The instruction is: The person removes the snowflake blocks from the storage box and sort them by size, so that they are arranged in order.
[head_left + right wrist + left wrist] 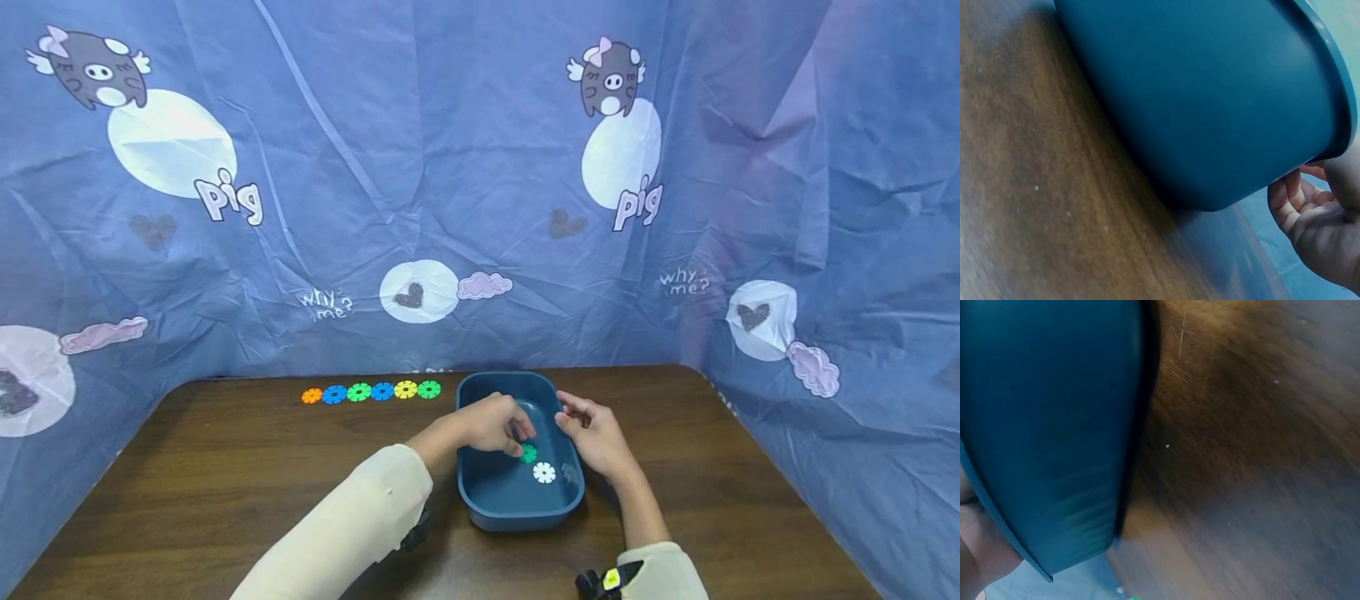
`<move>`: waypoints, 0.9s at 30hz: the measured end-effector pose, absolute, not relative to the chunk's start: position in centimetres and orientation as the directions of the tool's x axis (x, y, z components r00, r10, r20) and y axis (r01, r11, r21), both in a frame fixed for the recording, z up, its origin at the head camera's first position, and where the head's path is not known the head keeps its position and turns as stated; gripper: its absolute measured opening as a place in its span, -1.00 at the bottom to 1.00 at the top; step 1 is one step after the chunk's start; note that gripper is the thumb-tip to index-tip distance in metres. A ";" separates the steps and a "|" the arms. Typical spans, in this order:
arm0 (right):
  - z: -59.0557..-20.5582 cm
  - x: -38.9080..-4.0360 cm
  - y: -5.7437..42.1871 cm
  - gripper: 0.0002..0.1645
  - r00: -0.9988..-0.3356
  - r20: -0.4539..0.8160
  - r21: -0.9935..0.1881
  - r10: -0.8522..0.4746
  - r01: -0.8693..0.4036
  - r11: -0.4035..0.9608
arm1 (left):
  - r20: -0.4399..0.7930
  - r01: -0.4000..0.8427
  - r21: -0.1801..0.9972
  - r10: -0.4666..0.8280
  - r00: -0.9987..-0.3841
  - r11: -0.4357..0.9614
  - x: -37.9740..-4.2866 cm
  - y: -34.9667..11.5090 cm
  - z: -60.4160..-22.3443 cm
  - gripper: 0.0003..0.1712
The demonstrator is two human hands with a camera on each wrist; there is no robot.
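Green disc [528, 453]: lay inside the blue bin [517, 508], left of centre on its floor, just up-left of a white disc [543, 472].
Left hand [491, 423]: reached over the bin's left rim, fingers curled down at the green disc. From the head view I read it as pinching the disc's upper edge, but the fingertips covered the contact, so I couldn't confirm the hold.
Right hand [596, 433]: sat over the bin's right rim, fingers loosely bent, nothing in them that I could see. The right wrist view showed the palm [1319, 225] open beside the bin wall [1210, 100].
Handling, my judgement: disc looked like thin notched plastic. Light, stiff, smooth, likely to skate on the bin floor. Flat-lying, so the grip belongs on opposite rim edges or in the notches. Not fragile.
Bin: dark blue, rounded corners, stood on the brown wood surface [225, 483], near centre.
Row: six discs [371, 391] lined up touching along the far edge of the surface, left of the bin. Orange, blue, green, blue, yellow, green.
Hidden: left wrist view gave me only bin wall [1054, 425], a sliver of hand and blurred wood. No disc visible there. Faint grey shape right of the white disc, couldn't tell if it was another piece.
Backdrop: blue printed cloth [480, 167] around the surface.
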State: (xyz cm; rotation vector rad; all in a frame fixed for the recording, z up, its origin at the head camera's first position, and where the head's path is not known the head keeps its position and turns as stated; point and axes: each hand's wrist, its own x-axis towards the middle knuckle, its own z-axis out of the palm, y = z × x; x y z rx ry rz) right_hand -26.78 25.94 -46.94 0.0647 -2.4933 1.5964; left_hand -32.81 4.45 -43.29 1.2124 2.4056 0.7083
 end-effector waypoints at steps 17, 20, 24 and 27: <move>-47.2 -26.7 25.9 -0.52 -0.985 0.163 -0.898 0.059 -0.123 0.421 | -0.153 0.603 0.537 0.771 -0.618 0.590 -33.0 5.8 -44.5 -0.65; -47.2 -26.8 25.8 -0.52 -0.984 0.167 -0.896 0.054 -0.129 0.424 | -0.176 0.573 0.548 0.754 -0.633 0.609 -33.0 5.8 -44.5 -0.68; -47.0 -26.8 25.9 -0.52 -0.984 0.173 -0.896 0.052 -0.135 0.422 | -0.189 0.551 0.560 0.743 -0.642 0.619 -33.0 5.8 -44.5 -0.70; -47.0 -26.8 25.9 -0.52 -0.983 0.173 -0.900 0.059 -0.133 0.416 | -0.189 0.543 0.566 0.739 -0.647 0.620 -33.0 5.9 -44.5 -0.69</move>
